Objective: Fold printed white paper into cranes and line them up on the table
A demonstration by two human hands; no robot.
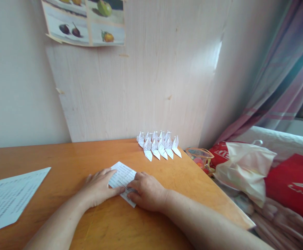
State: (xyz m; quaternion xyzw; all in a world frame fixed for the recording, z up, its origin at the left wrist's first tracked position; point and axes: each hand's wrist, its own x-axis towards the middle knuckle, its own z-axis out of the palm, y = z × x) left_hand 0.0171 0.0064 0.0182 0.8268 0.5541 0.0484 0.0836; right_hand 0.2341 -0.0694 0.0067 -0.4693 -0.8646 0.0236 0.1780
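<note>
Paper sheet: flat on table, well in from its right edge.
Left hand: thumb spread from fingers, touching sheet.
Right hand: fingers curled over sheet; pinch unclear.
Folded figures: rows, table's far right corner.

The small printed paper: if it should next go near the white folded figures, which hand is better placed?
Probably the right hand: it lies on the right side of the printed paper, nearer the folded figures. The left hand, on the other side, would reach farther.
</note>
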